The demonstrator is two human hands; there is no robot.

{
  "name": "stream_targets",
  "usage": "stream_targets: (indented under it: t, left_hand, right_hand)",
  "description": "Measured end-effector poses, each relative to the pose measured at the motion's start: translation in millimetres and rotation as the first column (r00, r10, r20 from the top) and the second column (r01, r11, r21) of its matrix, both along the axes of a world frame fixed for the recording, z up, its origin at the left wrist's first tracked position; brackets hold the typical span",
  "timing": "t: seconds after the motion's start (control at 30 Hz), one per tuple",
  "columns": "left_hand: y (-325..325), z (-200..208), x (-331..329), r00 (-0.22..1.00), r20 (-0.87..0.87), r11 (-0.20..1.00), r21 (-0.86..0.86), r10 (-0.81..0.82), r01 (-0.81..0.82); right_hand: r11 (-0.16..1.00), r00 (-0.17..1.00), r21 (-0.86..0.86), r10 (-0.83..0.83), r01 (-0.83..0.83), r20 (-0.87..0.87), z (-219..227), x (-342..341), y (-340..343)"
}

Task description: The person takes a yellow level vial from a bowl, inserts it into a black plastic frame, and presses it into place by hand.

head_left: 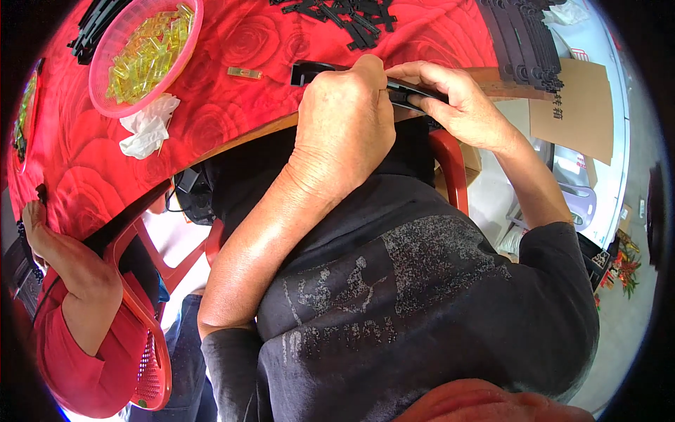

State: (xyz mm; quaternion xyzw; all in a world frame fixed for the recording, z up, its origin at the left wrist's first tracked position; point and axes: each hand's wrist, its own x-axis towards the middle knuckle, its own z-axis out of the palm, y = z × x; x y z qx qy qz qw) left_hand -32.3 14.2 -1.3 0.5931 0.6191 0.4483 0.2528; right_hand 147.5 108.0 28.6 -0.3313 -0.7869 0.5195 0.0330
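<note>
Furthest left of the pink basket (100, 70), and nearer my side than it, another person's hand (34, 214) is by the edge of the surface (253, 42), which is spread with a red rose-patterned cloth. A bundle of black strips (98, 32) lies just beside the basket, at its upper left. The basket itself holds a heap of clear yellow-green pieces (151, 53). A crumpled white tissue (149, 126) lies just beside its near rim, and one small yellowish piece (245, 72) lies by itself to its right.

Further right of the basket, at the near edge of the surface, I have a long black piece (304, 73) in both hands. My left hand (344, 116) is clenched around it, knuckles up, and one end juts out on the side toward the basket. That hand hides the middle of the piece, and I cannot tell whether anything else is inside my grip. My right hand (446, 102), further from the basket, pinches the other end, thumb below and fingers along the top. The piece runs from one hand to the other.

Beyond my hands, to the right of the basket and on the far side, is a loose pile of black parts (358, 17). Furthest right from the basket come a row of dark strips (524, 42) laid side by side, then a sheet of brown cardboard (576, 105).
</note>
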Motion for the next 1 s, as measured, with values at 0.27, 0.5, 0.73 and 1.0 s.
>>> stream_targets:
  t: [0.27, 0.5, 0.73, 1.0]
  left_hand:
    - [2.2, 2.4, -0.4, 0.999, -0.045, 0.999, 0.034, -0.029, 0.03]
    - [1.2, 1.7, 0.0, 0.999, -0.045, 1.0, 0.03, 0.005, -0.004]
    - [2.2, 2.6, -0.3, 0.997, -0.066, 0.999, 0.021, -0.027, 0.028]
    - [1.7, 1.8, 1.3, 0.993, -0.119, 0.999, 0.031, 0.01, -0.006]
  right_hand:
    - [1.0, 1.0, 0.03, 0.003, -0.002, -0.014, 0.4, -1.7, 2.2]
    - [1.0, 0.999, -0.018, -0.024, 0.024, -0.021, 3.9, -2.9, 0.8]
    - [0.999, 0.998, 0.019, -0.051, 0.051, -0.029, -3.3, -0.7, 0.0]
    - [0.986, 0.981, 0.007, -0.165, 0.167, -0.105, -15.8, -4.4, -5.8]
